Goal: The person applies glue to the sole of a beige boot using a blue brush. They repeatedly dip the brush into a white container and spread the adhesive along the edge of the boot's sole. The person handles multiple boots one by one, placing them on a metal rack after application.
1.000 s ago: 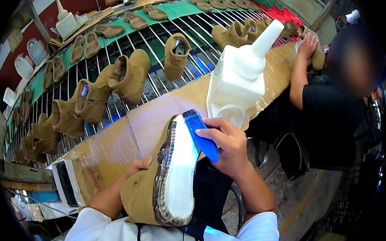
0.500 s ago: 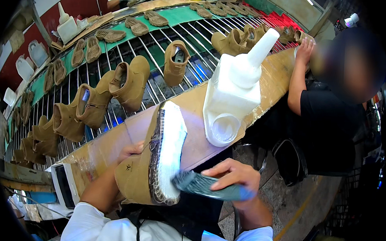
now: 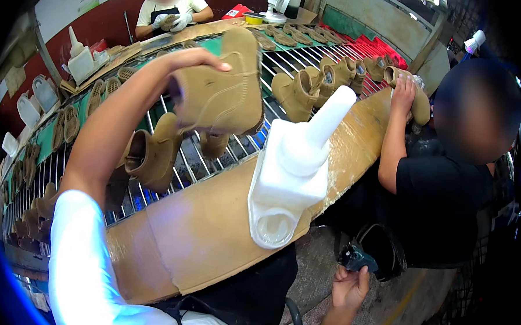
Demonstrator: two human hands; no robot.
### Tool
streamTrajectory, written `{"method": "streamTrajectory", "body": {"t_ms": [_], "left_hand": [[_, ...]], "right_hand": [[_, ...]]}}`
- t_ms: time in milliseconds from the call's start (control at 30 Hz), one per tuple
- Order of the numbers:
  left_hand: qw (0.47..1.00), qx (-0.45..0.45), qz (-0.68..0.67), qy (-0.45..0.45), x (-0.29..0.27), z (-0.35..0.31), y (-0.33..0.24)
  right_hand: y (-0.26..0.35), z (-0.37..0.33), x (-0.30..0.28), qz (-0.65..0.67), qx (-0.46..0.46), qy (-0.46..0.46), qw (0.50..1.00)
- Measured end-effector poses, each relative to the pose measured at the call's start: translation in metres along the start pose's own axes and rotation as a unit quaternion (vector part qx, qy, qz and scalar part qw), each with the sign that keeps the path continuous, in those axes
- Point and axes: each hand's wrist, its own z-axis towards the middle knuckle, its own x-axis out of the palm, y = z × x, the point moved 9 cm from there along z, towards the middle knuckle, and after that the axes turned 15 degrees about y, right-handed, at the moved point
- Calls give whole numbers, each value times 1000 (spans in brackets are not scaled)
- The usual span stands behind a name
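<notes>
A tan suede ankle boot (image 3: 220,94) is raised over the metal-rod rack (image 3: 190,165), its toe end upward. My left hand (image 3: 198,60) grips it, one finger stretched over its upper; the rest of that hand is hidden. Low on the right, my right hand (image 3: 350,287) holds a dark green brush (image 3: 358,258) away from the bench. Between my hands a white plastic glue bottle (image 3: 292,169) with a long spout stands on the cardboard-covered bench edge (image 3: 193,229). Another tan boot (image 3: 156,152) stands on the rack just below the raised one.
More boots (image 3: 307,86) stand along the rack, with loose soles (image 3: 289,35) on the green strip (image 3: 47,131) behind it. At the right a person in black (image 3: 439,193) handles a boot. A gloved person (image 3: 174,13) works across the rack.
My left hand has carried the boot from in front of me up and over the rack, and its white-coated bottom has turned from view. My right hand and brush have moved away, down and right.
</notes>
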Motion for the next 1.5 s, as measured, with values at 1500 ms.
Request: {"method": "streamTrajectory", "body": {"t_ms": [1500], "left_hand": [[863, 313, -326, -224, 78, -315, 233]], "right_hand": [[-13, 40, 134, -541, -53, 168, 822]]}}
